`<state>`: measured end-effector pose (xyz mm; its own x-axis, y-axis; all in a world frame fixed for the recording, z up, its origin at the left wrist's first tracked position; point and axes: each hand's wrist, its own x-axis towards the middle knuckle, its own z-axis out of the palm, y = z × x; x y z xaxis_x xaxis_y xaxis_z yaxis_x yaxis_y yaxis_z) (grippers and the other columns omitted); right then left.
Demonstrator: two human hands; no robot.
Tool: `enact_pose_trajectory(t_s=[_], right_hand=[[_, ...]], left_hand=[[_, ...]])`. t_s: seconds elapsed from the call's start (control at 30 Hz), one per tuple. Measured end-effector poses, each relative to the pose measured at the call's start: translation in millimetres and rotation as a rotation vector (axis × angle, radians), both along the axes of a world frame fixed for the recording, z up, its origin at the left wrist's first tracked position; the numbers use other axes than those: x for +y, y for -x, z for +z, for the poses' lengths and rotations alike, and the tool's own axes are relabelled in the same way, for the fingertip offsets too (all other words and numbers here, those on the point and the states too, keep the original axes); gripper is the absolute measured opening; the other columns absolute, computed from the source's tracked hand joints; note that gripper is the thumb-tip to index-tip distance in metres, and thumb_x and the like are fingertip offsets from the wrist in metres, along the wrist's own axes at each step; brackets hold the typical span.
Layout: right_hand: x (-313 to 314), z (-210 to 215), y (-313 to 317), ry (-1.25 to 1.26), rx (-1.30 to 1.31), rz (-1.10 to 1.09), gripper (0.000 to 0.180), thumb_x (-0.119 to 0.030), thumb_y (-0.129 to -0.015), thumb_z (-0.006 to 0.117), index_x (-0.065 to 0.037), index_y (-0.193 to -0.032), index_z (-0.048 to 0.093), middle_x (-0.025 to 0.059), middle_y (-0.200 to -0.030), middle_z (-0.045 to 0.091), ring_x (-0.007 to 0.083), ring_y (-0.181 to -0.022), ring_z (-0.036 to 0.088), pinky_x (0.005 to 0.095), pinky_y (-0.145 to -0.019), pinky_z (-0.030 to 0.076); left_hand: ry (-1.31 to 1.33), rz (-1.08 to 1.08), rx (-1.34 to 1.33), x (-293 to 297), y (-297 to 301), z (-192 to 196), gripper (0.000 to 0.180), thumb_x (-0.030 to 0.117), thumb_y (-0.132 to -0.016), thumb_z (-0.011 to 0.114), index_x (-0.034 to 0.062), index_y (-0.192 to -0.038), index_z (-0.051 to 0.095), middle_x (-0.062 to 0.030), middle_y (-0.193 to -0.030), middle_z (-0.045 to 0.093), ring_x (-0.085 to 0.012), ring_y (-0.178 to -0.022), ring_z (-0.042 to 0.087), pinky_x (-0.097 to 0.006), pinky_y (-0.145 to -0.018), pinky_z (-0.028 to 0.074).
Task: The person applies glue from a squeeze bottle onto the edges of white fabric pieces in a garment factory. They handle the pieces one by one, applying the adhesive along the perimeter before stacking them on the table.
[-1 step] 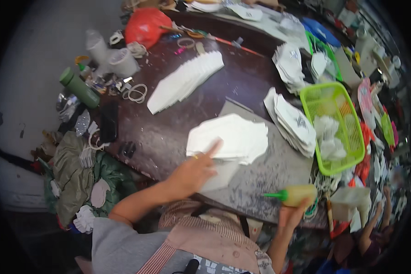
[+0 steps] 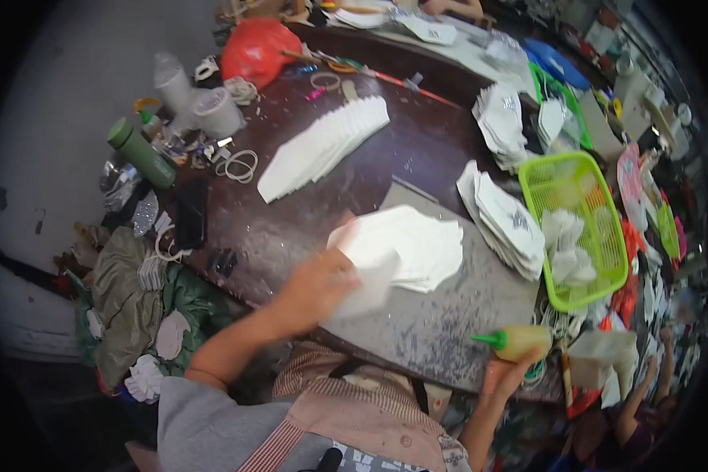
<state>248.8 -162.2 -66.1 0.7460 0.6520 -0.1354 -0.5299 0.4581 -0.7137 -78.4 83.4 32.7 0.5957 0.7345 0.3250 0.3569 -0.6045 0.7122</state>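
My left hand (image 2: 315, 287), smeared by motion, is at the left side of flat white cut pieces (image 2: 417, 244) lying on a grey board (image 2: 456, 330). Between its fingers it seems to grip a thin pale sheet (image 2: 374, 285), which overlaps the near edge of the white pieces. At the board's near right corner, my right hand (image 2: 507, 374) is closed round a squeeze bottle (image 2: 525, 343) of yellowish contents, its green nozzle pointing left. Farther back, a fanned row of white pieces (image 2: 322, 149) rests on the dark table.
Stacked white pieces with a dark print (image 2: 511, 224) lie right of the board, beside a lime-green basket (image 2: 533, 236) holding white scraps. A green flask (image 2: 141, 153), a dark phone (image 2: 190, 214) and a red bag (image 2: 259, 51) occupy the left side. Another person's arm (image 2: 456, 8) shows at the far edge.
My left hand has drawn slightly left, and the pale sheet now lies over the white pieces' near edge. The squeeze bottle has shifted a little right and down in my right hand.
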Motion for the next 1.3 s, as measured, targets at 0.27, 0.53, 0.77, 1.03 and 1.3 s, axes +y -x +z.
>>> enact_pose_trajectory(t_s=[0.27,0.53,0.77,1.03,1.3], right_hand=[[9,-7,-6,-0.059,-0.024,-0.205,0.06,-0.045,-0.096,0.059,-0.007,-0.14,0.041,0.0149,-0.125,0.058,0.0283,-0.107,0.063,0.0429,-0.095,0.055],[10,-12,-15,0.004,-0.003,-0.276,0.062,-0.045,-0.095,0.06,-0.008,-0.141,0.039,0.015,-0.127,0.056,0.0284,-0.107,0.063,0.0417,-0.091,0.058],[3,-9,-8,-0.046,0.016,-0.245,0.063,-0.045,-0.094,0.062,-0.009,-0.14,0.041,0.0129,-0.129,0.055,0.028,-0.112,0.06,0.0427,-0.096,0.054],[5,-2,-5,-0.05,0.046,-0.158,0.059,-0.043,-0.094,0.062,-0.009,-0.139,0.044,0.0127,-0.128,0.057,0.0281,-0.112,0.061,0.0431,-0.093,0.056],[4,-8,-7,-0.061,0.11,-0.209,0.063,-0.049,-0.091,0.063,-0.012,-0.138,0.045,0.0103,-0.131,0.056,0.0279,-0.115,0.059,0.0457,-0.092,0.055]], left_hand=[[0.203,0.276,-0.356,265,73,-69,0.103,0.007,-0.083,0.072,0.0078,-0.157,0.0,-0.0045,-0.083,0.064,-0.01,-0.073,0.058,-0.025,-0.07,0.047],[-0.114,0.484,-0.078,283,66,-118,0.096,0.013,-0.084,0.073,0.0062,-0.156,0.011,-0.015,-0.111,0.06,-0.024,-0.102,0.057,-0.035,-0.089,0.046],[-0.228,0.41,0.14,93,62,-52,0.05,-0.008,-0.084,0.049,0.0045,-0.131,0.058,-0.0219,-0.112,0.052,-0.0404,-0.104,0.053,-0.043,-0.092,0.045],[-0.269,0.305,0.617,8,85,-56,0.044,-0.002,-0.078,0.056,0.0049,-0.121,0.066,-0.0179,-0.105,0.054,-0.036,-0.098,0.056,-0.042,-0.081,0.049],[-0.339,0.174,0.059,21,-6,19,0.029,-0.002,-0.084,0.059,0.0021,-0.112,0.067,-0.0156,-0.111,0.063,-0.035,-0.104,0.059,-0.043,-0.089,0.047]])
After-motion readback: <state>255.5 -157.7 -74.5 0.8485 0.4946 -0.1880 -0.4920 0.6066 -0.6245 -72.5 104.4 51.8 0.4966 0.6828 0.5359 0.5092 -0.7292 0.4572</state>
